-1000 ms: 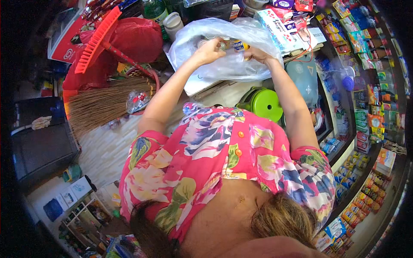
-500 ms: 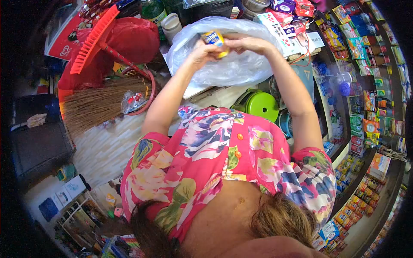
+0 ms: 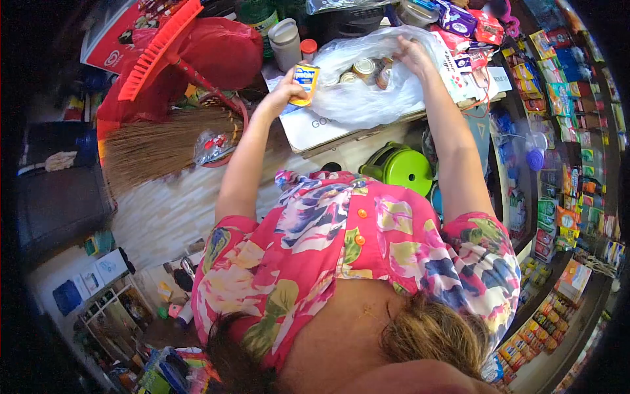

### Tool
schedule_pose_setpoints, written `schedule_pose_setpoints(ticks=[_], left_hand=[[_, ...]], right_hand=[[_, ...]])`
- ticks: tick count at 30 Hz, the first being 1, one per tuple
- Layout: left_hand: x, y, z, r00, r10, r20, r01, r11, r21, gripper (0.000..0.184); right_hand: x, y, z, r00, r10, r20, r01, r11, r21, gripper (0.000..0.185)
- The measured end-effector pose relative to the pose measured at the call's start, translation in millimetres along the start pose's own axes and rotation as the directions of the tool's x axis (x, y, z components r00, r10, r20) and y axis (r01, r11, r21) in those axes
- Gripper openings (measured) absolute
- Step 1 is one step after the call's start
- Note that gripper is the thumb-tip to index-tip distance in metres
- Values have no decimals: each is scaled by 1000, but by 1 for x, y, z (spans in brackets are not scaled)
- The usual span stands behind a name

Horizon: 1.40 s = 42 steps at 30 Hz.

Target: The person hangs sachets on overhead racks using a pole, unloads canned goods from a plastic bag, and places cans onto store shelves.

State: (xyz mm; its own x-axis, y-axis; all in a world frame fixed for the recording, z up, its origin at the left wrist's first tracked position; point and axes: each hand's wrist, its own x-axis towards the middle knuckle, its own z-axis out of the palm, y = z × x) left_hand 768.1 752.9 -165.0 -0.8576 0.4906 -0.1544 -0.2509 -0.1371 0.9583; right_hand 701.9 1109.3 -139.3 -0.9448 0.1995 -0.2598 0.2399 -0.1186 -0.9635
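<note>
My left hand (image 3: 282,94) is closed around a small yellow-and-blue packet (image 3: 304,84), held just left of a clear plastic bag (image 3: 354,113). The print on the packet is too small to read fully. Several metal cans (image 3: 365,67) lie inside the bag, whose mouth gapes toward me. At the bag's far right side, my right hand (image 3: 415,55) pinches its rim, with the fingertips partly lost in the plastic. Under the bag is a white carton (image 3: 308,134).
A white-lidded container (image 3: 285,43) and a red-capped jar (image 3: 308,47) stand behind my left hand. To the left are a red brush (image 3: 157,52) and a straw broom (image 3: 164,148). A green stool (image 3: 403,167) sits below the carton. Shelves of packets (image 3: 558,98) line the right.
My hands have moved apart. The left carries the packet left, out from over the bag; the right has shifted to the bag's rim. The bag's mouth is wider and the cans show.
</note>
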Motion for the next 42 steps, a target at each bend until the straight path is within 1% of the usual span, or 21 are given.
schedule_pose_setpoints(ticks=[1, 2, 3, 4, 5, 8, 11, 14, 15, 17, 20, 22, 23, 26, 28, 30, 32, 33, 37, 41, 42], left_hand=[[1, -7, -2, 999, -26, -28, 28, 998, 51, 83], [2, -14, -4, 997, -53, -54, 58, 993, 101, 82], [1, -19, -5, 994, -60, -88, 67, 994, 90, 80], [1, -23, -6, 991, -64, -120, 74, 994, 79, 78], [2, -24, -6, 986, -67, -151, 78, 995, 67, 76], [-7, -12, -1, 980, -34, -196, 59, 991, 120, 70], [-14, -10, 7, 970, 97, -224, -65, 987, 148, 72], [-34, 13, 26, 973, 138, -187, -117, 986, 118, 77], [-38, 17, 30, 975, 140, -170, -123, 986, 109, 77], [-39, 17, 33, 982, 155, -111, -155, 988, 7, 76], [-52, 33, 58, 999, 50, -20, -54, 963, -262, 65], [-55, 33, 67, 1000, 5, 0, -5, 953, -301, 68], [-57, 39, 73, 998, -5, 56, 23, 945, -327, 70], [-58, 37, 90, 982, 40, 186, 46, 899, -436, 69], [-56, 30, 96, 964, 69, 258, 73, 861, -503, 64], [-53, 21, 98, 952, 11, 306, 186, 774, -606, 55], [-52, 13, 97, 934, -43, 355, 293, 663, -689, 49], [-55, 15, 105, 942, 6, 334, 256, 632, -732, 55], [-62, 21, 114, 888, 91, 452, 352, 498, -792, 67], [-48, 2, 111, 761, 346, 548, 505, 213, -836, 69], [-50, 4, 111, 813, 264, 518, 441, 301, -845, 70]], right_hand=[[-4, 2, 9, 997, -59, -50, 52, 991, -121, 43], [-8, 3, 15, 984, -168, -64, 117, 869, -480, 44], [-23, -5, 26, 962, -272, -38, 144, 619, -772, 45], [-40, -15, 36, 934, -357, 25, 132, 277, -952, 46], [-58, -21, 45, 906, -420, 51, 156, 220, -963, 47], [-84, -25, 64, 908, -368, 202, 293, 210, -933, 50], [-85, -1, 79, 884, -410, 226, 310, 153, -938, 52], [-73, 8, 83, 961, -195, 198, 248, 278, -928, 53], [-69, 6, 82, 964, -188, 191, 247, 348, -904, 54], [-66, 6, 76, 956, -223, 188, 260, 360, -896, 55], [-76, -10, 56, 931, -307, 195, 307, 377, -874, 51], [-90, -39, 42, 930, -295, 219, 336, 440, -833, 47], [-92, -44, 36, 951, -279, 135, 270, 529, -805, 39], [-123, -84, 27, 993, -90, 77, 118, 728, -675, 34], [-146, -100, 26, 977, -19, 212, 139, 809, -571, 28], [-157, -104, 23, 949, 35, 313, 131, 860, -494, 26], [-176, -103, 30, 925, 66, 373, 147, 846, -513, 27], [-183, -102, 33, 907, 94, 411, 153, 835, -528, 27], [-187, -90, 40, 827, 177, 534, 168, 829, -534, 26], [-182, -76, 56, 792, 208, 574, 121, 868, -482, 26], [-180, -74, 59, 789, 216, 576, 107, 874, -474, 26]])
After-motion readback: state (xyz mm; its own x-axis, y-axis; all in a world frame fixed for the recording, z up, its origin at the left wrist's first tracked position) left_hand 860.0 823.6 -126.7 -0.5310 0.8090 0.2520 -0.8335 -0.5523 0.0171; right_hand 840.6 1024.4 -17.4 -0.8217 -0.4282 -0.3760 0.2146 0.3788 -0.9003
